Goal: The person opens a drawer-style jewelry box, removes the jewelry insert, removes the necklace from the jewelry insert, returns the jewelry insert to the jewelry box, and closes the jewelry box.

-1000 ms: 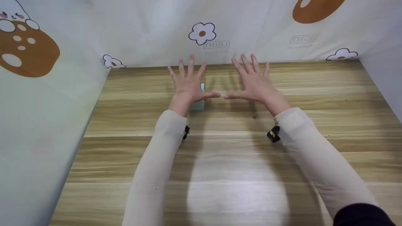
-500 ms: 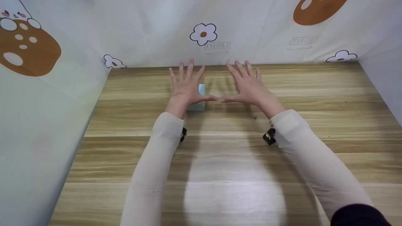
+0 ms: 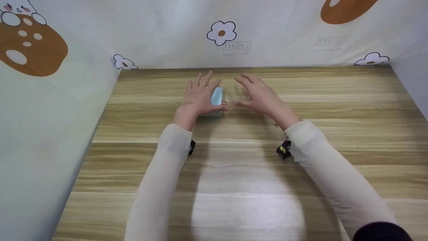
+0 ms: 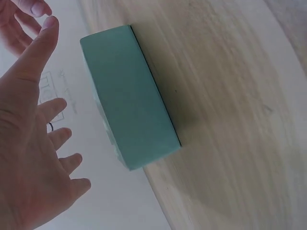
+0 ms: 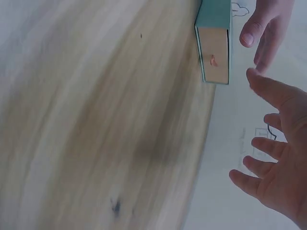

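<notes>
A teal box (image 3: 216,97) lies on the wooden table, partly hidden under my left hand (image 3: 197,98) in the head view. Its long plain side (image 4: 129,96) shows in the left wrist view. From the right wrist, its tan end panel (image 5: 214,60) with a small reddish tab (image 5: 213,60) is visible, framed by a teal cover. My left hand hovers above the box, fingers spread and thumb pointing right. To the right of the box's tan end is my right hand (image 3: 262,97), fingers slightly bent and holding nothing. The two thumbs point toward each other.
A pale printed sheet with flowers (image 3: 221,33) and brown spotted shapes (image 3: 36,47) rises behind the wooden table (image 3: 240,167) and along its sides. A small black device (image 3: 284,149) sits at each wrist. A dark mark (image 5: 116,207) shows on the wood.
Both hands have come back from the rear sheet. My right hand has shifted left toward the box, its spread fingers now bending. More of the box's top shows beside my left hand.
</notes>
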Tool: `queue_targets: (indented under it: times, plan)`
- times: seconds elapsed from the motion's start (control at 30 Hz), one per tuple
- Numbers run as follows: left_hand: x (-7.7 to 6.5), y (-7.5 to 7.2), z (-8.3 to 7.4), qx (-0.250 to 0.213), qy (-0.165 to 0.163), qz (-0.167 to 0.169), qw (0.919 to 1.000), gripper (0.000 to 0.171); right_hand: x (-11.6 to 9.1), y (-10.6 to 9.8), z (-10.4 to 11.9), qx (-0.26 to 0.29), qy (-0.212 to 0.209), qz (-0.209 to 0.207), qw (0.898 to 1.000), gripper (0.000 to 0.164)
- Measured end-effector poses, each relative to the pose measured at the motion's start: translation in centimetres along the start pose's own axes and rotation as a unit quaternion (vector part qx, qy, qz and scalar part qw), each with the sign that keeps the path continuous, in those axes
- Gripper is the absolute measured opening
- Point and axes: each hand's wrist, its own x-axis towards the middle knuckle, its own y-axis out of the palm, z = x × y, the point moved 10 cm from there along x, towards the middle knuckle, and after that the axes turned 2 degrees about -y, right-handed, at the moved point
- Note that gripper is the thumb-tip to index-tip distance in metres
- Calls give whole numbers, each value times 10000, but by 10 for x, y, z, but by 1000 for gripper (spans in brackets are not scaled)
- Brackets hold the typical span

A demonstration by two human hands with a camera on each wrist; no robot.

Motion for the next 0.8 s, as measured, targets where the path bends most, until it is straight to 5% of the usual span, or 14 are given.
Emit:
queue_targets:
  times: [0.43, 0.8]
  plan:
    - [-8, 10, -1, -356, 217, 265, 9988, 91, 9, 19, 17, 231, -19, -56, 9997, 44]
    - [-11, 4, 8, -455, 184, 394, 9980, 88, 16, 27, 28, 362, -45, -43, 9993, 36]
